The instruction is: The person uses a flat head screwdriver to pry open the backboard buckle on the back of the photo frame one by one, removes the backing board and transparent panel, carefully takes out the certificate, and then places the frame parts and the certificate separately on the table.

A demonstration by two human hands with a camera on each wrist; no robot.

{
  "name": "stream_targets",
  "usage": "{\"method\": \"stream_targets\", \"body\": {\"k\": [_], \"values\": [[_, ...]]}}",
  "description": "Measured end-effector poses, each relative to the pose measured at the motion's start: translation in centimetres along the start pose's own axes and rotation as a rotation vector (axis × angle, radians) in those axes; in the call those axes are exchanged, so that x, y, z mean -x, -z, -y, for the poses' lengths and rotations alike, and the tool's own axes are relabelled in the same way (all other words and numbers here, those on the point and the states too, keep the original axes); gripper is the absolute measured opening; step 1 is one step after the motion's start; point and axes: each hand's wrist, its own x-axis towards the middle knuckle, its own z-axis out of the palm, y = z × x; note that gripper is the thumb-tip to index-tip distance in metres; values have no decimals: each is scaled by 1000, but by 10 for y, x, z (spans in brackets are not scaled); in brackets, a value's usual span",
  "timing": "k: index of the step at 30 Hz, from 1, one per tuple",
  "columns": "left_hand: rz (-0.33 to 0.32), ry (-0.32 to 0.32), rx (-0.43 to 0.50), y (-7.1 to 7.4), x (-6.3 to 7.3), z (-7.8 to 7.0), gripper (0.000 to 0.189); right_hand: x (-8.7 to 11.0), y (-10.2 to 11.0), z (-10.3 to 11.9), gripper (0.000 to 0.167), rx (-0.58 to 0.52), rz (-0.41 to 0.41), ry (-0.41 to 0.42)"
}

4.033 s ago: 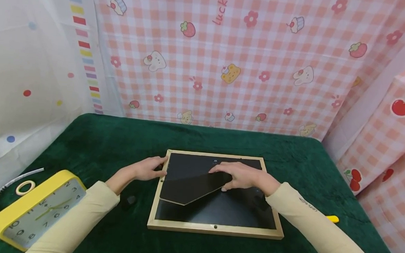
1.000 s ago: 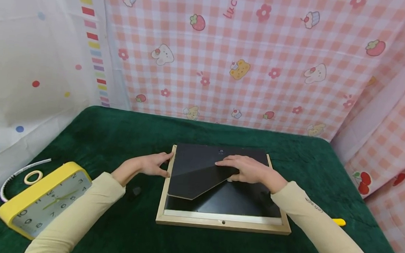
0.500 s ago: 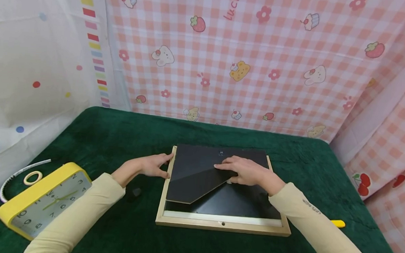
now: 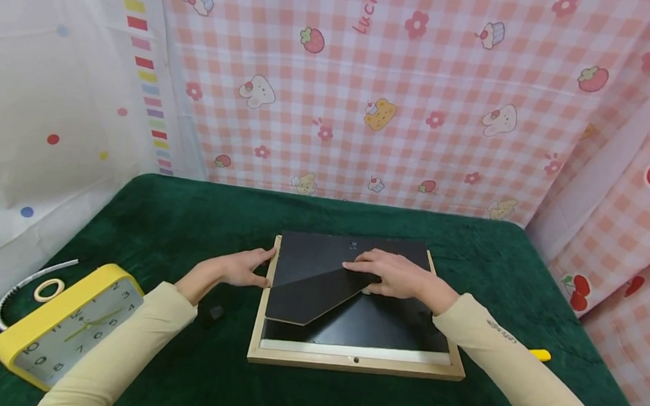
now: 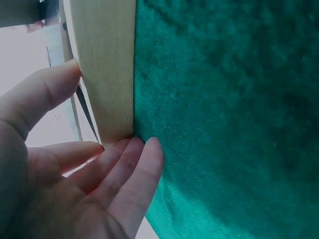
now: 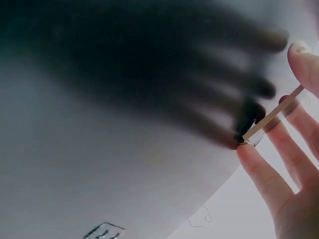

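Note:
A picture frame with a light wooden rim [image 4: 356, 365] lies face down on the green cloth. Its black backboard [image 4: 384, 329] sits shifted toward the far side and covers the far rim. Along the near side a white strip [image 4: 317, 348] shows between board and rim. My left hand [image 4: 243, 267] grips the left rim, thumb on top and fingertips against the outer side in the left wrist view. My right hand [image 4: 395, 275] pinches the edge of the black easel stand [image 4: 306, 297], which is raised off the backboard. The right wrist view shows the thumb and fingers on the stand's thin edge [image 6: 274, 113].
At the left stand a yellow clock [image 4: 70, 327], a pale ring [image 4: 49, 290] and a curved white-and-black band [image 4: 17, 288]. A small dark piece [image 4: 217, 312] lies beside my left forearm. Near my right sleeve a yellow object [image 4: 540, 355] shows partly. A checked curtain [image 4: 398, 78] hangs behind.
Since four seconds ago the backboard has come up and away from me, over the far rim, uncovering the white strip at the near side. Both hands keep their holds; the last half second shows hardly any movement.

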Motion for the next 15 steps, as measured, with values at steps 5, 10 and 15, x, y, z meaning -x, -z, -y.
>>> {"method": "stream_targets", "body": {"k": [5, 10, 15], "values": [[6, 0, -4, 0, 0, 0, 78, -1, 1, 2, 56, -15, 8, -16], [5, 2, -18, -2, 0, 0, 76, 1, -5, 0, 56, -5, -16, -17], [6, 0, -12, -3, 0, 1, 77, 5, -10, -3, 55, -55, -35, 15]]}}
